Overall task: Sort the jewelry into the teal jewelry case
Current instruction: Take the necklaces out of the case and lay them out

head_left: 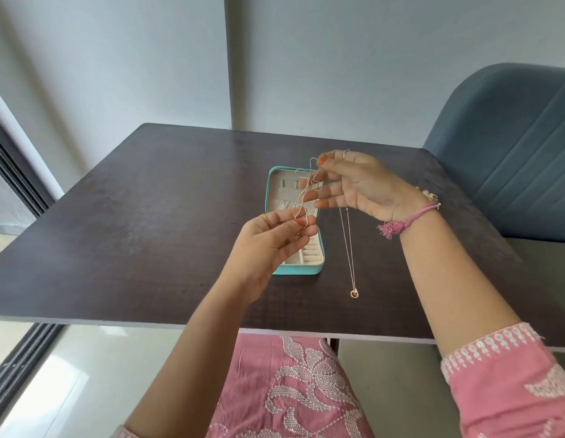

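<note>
A dark wood-grain worktop fills the middle of the view, with a blue upholstered chair standing at its far right corner. The person's pink embroidered garment shows below the near edge.

The teal jewelry case lies open around the middle of the worktop, its lid part toward the far edge and its compartment tray toward the near edge. The pale lining shows small slots and ring rolls; what lies inside them is too small to tell.

The right hand is raised above the worktop, just right of the case lid. Its thumb and forefinger pinch the upper end of a thin tangled chain, while the other fingers are spread loosely. A pink thread band and a bracelet sit on the wrist.

The left hand is held above the case tray, with a gold ring on one finger. Its fingertips pinch the lower end of the same chain, which hangs in loops between the two hands.

A second necklace lies stretched out on the worktop just right of the case, its small round pendant toward the near edge.
</note>
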`<state>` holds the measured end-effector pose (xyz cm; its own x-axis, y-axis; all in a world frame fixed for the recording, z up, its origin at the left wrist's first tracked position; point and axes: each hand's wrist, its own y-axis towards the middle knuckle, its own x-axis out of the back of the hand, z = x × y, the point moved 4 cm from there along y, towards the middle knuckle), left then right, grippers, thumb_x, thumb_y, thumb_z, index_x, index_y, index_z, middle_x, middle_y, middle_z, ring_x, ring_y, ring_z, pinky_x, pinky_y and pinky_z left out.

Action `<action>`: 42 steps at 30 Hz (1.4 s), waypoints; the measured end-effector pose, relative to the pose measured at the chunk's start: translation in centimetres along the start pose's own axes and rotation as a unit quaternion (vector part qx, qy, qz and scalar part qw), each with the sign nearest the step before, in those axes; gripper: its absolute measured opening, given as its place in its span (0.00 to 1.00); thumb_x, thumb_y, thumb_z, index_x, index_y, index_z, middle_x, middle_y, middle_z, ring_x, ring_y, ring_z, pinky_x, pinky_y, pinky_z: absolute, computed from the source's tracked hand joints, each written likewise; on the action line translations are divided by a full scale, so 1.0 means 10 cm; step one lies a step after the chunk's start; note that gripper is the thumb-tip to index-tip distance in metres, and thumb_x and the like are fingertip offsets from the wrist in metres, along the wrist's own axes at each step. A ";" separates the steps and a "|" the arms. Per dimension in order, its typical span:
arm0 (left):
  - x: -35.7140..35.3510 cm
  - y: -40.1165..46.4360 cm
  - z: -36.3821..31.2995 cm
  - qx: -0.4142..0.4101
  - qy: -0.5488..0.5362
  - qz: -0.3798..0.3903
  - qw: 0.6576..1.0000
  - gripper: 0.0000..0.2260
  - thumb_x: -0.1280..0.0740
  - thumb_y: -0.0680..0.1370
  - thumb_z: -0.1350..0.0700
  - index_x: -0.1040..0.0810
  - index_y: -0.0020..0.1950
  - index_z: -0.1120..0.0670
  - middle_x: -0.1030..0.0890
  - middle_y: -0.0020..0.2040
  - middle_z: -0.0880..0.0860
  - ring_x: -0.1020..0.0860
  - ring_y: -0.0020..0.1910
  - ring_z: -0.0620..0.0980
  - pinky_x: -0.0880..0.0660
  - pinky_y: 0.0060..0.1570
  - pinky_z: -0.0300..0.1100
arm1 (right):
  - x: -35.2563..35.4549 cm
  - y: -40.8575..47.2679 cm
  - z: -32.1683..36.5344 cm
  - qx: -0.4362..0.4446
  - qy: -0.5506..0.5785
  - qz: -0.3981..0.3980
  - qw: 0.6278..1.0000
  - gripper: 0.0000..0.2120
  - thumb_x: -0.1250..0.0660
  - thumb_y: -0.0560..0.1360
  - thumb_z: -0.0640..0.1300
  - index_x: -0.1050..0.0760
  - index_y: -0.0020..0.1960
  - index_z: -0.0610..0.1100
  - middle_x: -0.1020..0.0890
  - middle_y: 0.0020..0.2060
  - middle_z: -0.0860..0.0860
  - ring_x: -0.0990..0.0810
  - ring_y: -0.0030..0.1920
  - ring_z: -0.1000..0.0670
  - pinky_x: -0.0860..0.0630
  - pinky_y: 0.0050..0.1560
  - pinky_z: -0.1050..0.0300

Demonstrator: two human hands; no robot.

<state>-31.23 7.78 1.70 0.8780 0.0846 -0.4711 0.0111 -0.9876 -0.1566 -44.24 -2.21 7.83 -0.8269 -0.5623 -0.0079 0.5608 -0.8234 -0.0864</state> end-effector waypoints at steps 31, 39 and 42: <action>-0.35 -0.06 -0.54 0.015 0.067 0.122 0.990 0.11 0.38 0.79 0.62 0.22 0.57 0.66 0.16 0.46 0.57 0.18 0.41 0.47 0.20 0.42 0.36 | -0.15 -0.06 -0.34 0.019 0.128 0.124 0.984 0.16 0.33 0.75 0.49 0.23 0.57 0.40 0.23 0.28 0.53 0.22 0.30 0.55 0.20 0.38 0.59; -0.31 -0.05 -0.54 0.031 -0.010 0.134 0.990 0.12 0.39 0.77 0.69 0.20 0.56 0.62 0.16 0.48 0.57 0.17 0.45 0.49 0.20 0.47 0.38 | 0.10 -0.10 -0.36 0.077 0.121 0.179 0.973 0.13 0.23 0.67 0.53 0.20 0.42 0.45 0.23 0.29 0.52 0.24 0.27 0.54 0.20 0.46 0.54; -0.30 -0.04 -0.53 0.028 -0.033 0.118 0.992 0.10 0.39 0.77 0.68 0.20 0.54 0.61 0.16 0.46 0.56 0.17 0.43 0.48 0.20 0.48 0.37 | 0.14 -0.11 -0.38 0.054 0.121 0.188 0.973 0.13 0.23 0.66 0.53 0.20 0.41 0.45 0.24 0.29 0.52 0.27 0.24 0.55 0.20 0.44 0.56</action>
<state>-31.30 7.23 7.81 0.8197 -0.1381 -0.5559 -0.2198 -0.9720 -0.0827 -46.16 -1.75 4.08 -0.5409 -0.8018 -0.2539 0.8158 -0.5736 0.0736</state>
